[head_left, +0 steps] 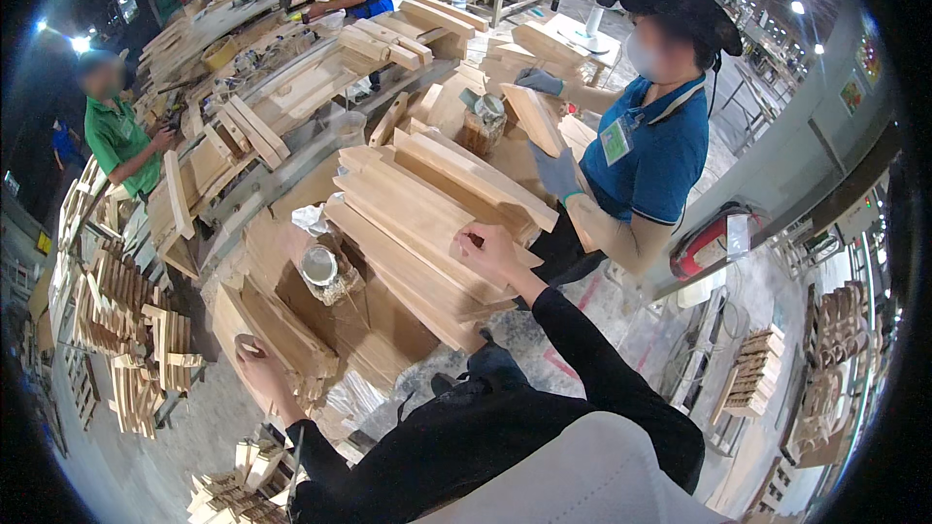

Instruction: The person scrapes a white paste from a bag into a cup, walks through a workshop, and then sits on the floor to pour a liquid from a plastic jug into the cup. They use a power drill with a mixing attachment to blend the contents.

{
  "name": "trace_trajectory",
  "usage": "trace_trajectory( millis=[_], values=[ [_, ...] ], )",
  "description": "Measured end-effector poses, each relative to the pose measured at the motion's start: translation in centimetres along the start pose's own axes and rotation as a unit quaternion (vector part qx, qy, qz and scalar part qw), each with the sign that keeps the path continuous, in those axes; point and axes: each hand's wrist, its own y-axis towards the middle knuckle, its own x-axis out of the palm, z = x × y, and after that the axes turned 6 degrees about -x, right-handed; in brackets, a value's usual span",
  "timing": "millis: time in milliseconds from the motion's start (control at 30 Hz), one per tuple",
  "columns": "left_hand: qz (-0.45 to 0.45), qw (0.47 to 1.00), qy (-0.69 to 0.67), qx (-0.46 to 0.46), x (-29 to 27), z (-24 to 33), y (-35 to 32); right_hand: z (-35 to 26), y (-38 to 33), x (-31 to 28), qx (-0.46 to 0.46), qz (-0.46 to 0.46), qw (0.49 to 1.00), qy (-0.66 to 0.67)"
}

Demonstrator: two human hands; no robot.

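Over a stack of pale wooden boards (413, 218), my right hand (490, 254) is closed in a pinch. A small dark spot shows between its thumb and fingers, too small to name. My left hand (264, 374) is curled at the near end of another group of wooden boards (282, 330) at the left. Its fingers are bent around something small and brownish that I cannot make out. Between the two groups stands an open round can (318, 264) with a pale rim, on the cardboard-covered table (379, 330).
Across the table at the right, a person in a blue shirt (650, 155) and grey gloves holds a wooden board (534, 118). A second can (482, 116) stands among boards. Another workbench (282, 175) runs behind, with two people. Stacked wood pieces (141, 330) stand at left.
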Motion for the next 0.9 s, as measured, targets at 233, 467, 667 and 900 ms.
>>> trace_trajectory(
  millis=[233,467,667,900],
  values=[
    [0.029,0.999,-0.027,0.025,1.7,-2.4,0.7,1.1,0.2,1.0,-0.011,0.018,1.000,-0.020],
    [0.019,1.000,0.007,-0.006,0.8,-0.7,1.2,0.9,1.1,0.1,0.000,-0.024,1.000,-0.002],
    [0.053,0.998,0.017,-0.004,0.6,-1.9,1.1,1.8,0.9,1.1,-0.055,-0.036,0.998,-0.024],
    [0.041,0.999,0.033,-0.013,1.9,-2.0,1.0,2.5,0.9,0.7,-0.055,-0.032,0.998,0.027]
  ],
)
